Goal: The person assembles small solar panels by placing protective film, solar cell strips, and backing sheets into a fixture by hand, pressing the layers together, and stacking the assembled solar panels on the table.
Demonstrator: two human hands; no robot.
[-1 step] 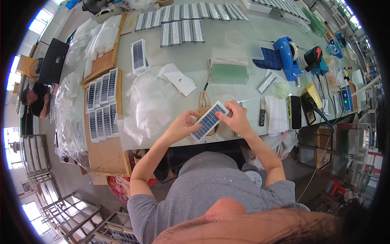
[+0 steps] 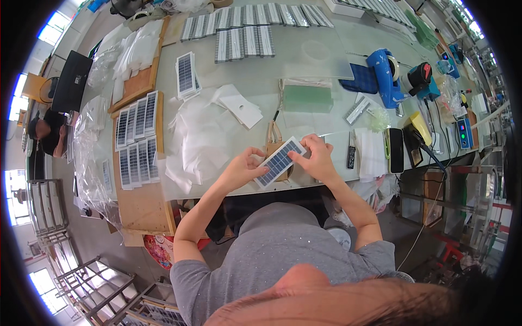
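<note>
Both my hands hold a small solar panel (image 2: 280,163), dark blue cells with a white border, tilted above the table's front edge. My left hand (image 2: 243,169) is closed on its lower left end, thumb on the face. At the upper right end, my right hand (image 2: 316,157) grips it, thumb also on the face. Partly hidden behind the panel, a brown tool with two handles (image 2: 273,133) lies on the table. To the left spreads a heap of thin white sheets (image 2: 198,141), with white cards (image 2: 239,106) at its upper right.
More solar panels (image 2: 136,122) lie in two rows on a wooden board (image 2: 142,209) at left. A small panel stack (image 2: 186,73) sits beyond the sheets. Green plates (image 2: 307,99), a blue tape dispenser (image 2: 385,79) and a black phone-like object (image 2: 395,149) stand right. A person (image 2: 50,133) is far left.
</note>
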